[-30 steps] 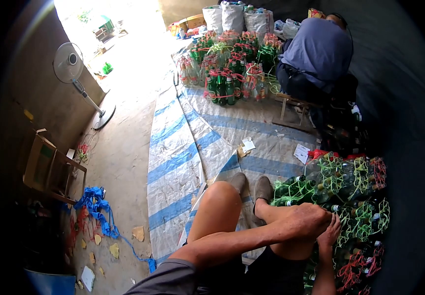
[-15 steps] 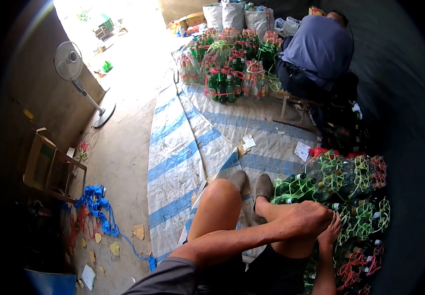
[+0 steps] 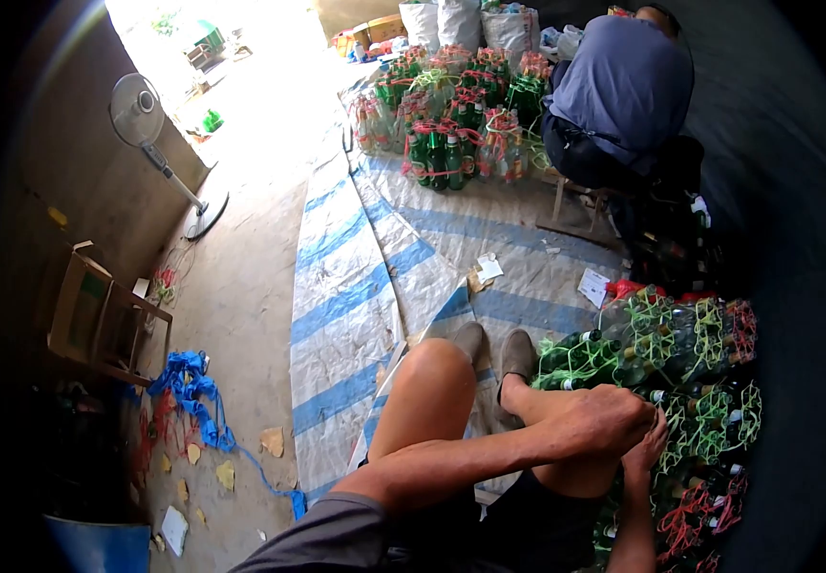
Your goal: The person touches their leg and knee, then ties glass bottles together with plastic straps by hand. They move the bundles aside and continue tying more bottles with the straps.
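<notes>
My left hand [image 3: 612, 420] reaches across my knee with its fingers curled closed. Just below and to its right is my right hand [image 3: 646, 447], its bent fingers meeting those of the left. What lies between the fingers is too small to make out. Both hands are above my right knee, at the edge of the green bottles [image 3: 709, 420] tied with light green string. Nearer my body, more bottles are bound with red string [image 3: 688, 520].
A person [image 3: 623, 86] sits bent over on a low stool [image 3: 575, 205]. Bundled bottles [image 3: 437, 153] stand ahead on a striped tarp [image 3: 337, 315]. At left are a fan [image 3: 138, 110], a wooden chair [image 3: 131, 334] and blue strips [image 3: 189, 392].
The whole view has shifted slightly, with the scene a little to the right. My hands stay together in nearly the same pose.
</notes>
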The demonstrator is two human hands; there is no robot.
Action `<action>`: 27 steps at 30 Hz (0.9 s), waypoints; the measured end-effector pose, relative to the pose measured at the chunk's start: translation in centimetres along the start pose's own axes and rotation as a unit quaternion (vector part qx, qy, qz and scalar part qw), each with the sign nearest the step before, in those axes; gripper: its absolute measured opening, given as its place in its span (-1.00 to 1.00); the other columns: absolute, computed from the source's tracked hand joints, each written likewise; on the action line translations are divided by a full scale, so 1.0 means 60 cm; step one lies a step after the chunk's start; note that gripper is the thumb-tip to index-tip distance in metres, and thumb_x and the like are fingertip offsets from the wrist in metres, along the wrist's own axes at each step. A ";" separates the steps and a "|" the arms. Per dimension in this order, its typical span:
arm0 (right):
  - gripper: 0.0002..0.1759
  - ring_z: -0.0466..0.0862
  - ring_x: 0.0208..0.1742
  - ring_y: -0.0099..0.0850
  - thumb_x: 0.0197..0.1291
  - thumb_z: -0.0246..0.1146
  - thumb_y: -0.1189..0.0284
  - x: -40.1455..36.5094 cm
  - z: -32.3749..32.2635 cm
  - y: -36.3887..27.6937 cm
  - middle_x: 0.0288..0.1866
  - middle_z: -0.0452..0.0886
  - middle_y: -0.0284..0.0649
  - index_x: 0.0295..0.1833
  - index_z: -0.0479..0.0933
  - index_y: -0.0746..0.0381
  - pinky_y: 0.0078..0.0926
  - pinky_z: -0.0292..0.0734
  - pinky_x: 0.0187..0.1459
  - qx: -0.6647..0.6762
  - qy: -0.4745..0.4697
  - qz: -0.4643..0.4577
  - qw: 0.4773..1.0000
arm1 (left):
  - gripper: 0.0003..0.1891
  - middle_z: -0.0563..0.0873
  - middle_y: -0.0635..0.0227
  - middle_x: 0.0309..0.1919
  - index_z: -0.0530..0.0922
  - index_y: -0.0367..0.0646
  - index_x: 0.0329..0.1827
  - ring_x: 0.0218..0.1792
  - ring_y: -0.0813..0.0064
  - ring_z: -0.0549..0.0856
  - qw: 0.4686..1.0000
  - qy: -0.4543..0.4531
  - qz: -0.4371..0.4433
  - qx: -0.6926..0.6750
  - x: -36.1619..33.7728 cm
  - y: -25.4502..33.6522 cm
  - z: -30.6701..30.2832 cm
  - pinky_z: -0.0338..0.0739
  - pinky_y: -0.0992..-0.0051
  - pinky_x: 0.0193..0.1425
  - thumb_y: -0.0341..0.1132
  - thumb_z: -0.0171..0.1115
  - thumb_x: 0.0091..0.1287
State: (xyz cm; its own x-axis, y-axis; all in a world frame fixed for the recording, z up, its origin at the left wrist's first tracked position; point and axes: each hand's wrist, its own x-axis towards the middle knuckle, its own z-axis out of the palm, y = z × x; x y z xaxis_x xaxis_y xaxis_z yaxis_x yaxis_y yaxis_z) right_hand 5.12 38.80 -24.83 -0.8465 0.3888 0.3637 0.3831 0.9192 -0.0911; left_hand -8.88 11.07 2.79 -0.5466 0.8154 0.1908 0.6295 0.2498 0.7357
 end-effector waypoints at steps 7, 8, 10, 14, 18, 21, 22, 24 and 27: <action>-0.05 0.46 0.58 0.11 0.21 0.55 0.14 -0.001 0.003 0.003 0.67 0.41 -0.07 0.68 0.37 0.14 0.11 0.42 0.55 0.016 -0.017 0.018 1.000 | -0.70 0.67 -0.03 -0.50 0.56 -0.28 -0.43 -0.35 -0.13 0.77 0.996 0.060 0.051 -0.036 0.011 -0.038 0.053 0.60 0.05 -0.28 -0.18 0.31 0.26; -0.04 0.46 0.59 0.11 0.21 0.55 0.14 -0.001 0.004 0.003 0.68 0.41 -0.08 0.68 0.36 0.14 0.11 0.41 0.55 0.018 -0.017 0.016 1.000 | -0.67 0.66 -0.03 -0.51 0.55 -0.29 -0.43 -0.36 -0.13 0.76 0.996 0.061 0.048 -0.037 0.012 -0.039 0.056 0.59 0.07 -0.28 -0.14 0.30 0.25; -0.04 0.46 0.59 0.11 0.21 0.55 0.15 0.000 0.002 0.003 0.68 0.41 -0.08 0.68 0.36 0.13 0.11 0.41 0.55 0.022 -0.018 0.013 0.999 | -0.60 0.65 -0.02 -0.53 0.53 -0.30 -0.45 -0.39 -0.12 0.74 0.998 0.043 0.033 -0.032 0.007 -0.027 0.038 0.57 0.10 -0.30 -0.06 0.28 0.23; -0.04 0.46 0.59 0.10 0.21 0.55 0.16 0.001 0.003 0.004 0.68 0.41 -0.08 0.69 0.35 0.12 0.10 0.43 0.53 0.027 -0.017 0.018 0.999 | -0.48 0.62 -0.01 -0.55 0.50 -0.33 -0.48 -0.43 -0.10 0.70 1.000 0.013 0.007 -0.018 -0.001 -0.009 0.010 0.53 0.16 -0.32 0.08 0.21 0.16; -0.05 0.47 0.58 0.10 0.22 0.54 0.16 0.000 0.000 0.002 0.68 0.41 -0.09 0.69 0.36 0.12 0.10 0.45 0.51 0.037 -0.016 0.028 0.999 | -0.53 0.63 -0.01 -0.55 0.50 -0.32 -0.48 -0.41 -0.11 0.71 0.999 0.018 -0.015 -0.034 0.009 -0.023 0.041 0.53 0.14 -0.31 0.02 0.23 0.20; -0.05 0.47 0.59 0.09 0.22 0.54 0.16 0.000 -0.004 -0.002 0.69 0.40 -0.10 0.69 0.36 0.12 0.09 0.45 0.52 0.061 -0.015 0.040 0.997 | -0.61 0.65 -0.02 -0.52 0.51 -0.30 -0.45 -0.38 -0.13 0.73 0.999 0.041 0.006 -0.030 0.011 -0.035 0.057 0.55 0.11 -0.30 -0.08 0.25 0.27; -0.05 0.47 0.59 0.09 0.22 0.54 0.17 0.000 -0.004 -0.002 0.69 0.40 -0.10 0.69 0.36 0.12 0.09 0.45 0.52 0.069 -0.015 0.044 0.997 | -0.63 0.66 -0.02 -0.51 0.52 -0.30 -0.43 -0.37 -0.13 0.74 0.999 0.039 0.015 -0.031 0.014 -0.043 0.067 0.56 0.09 -0.30 -0.11 0.26 0.29; -0.04 0.47 0.59 0.09 0.21 0.54 0.17 0.001 0.000 0.002 0.69 0.40 -0.10 0.70 0.36 0.13 0.08 0.44 0.53 0.035 -0.011 0.019 0.999 | -0.68 0.67 -0.02 -0.48 0.53 -0.29 -0.41 -0.35 -0.13 0.75 0.998 0.037 0.033 -0.034 0.018 -0.051 0.074 0.58 0.07 -0.29 -0.17 0.27 0.33; -0.03 0.46 0.59 0.09 0.20 0.54 0.18 -0.001 0.005 0.007 0.68 0.41 -0.09 0.70 0.35 0.13 0.07 0.43 0.54 0.020 -0.007 0.005 1.000 | -0.68 0.69 -0.01 -0.47 0.55 -0.27 -0.39 -0.35 -0.13 0.76 1.000 -0.008 -0.018 -0.009 0.012 -0.041 0.069 0.61 0.04 -0.28 -0.16 0.27 0.36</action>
State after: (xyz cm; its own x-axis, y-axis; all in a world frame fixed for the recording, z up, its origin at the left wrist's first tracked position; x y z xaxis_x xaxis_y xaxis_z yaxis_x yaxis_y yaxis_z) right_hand 5.22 39.16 -25.18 -0.8475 0.3994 0.3497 0.3774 0.9166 -0.1323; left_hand -8.55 13.24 -1.59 -0.5600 0.8141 0.1537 0.5992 0.2699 0.7537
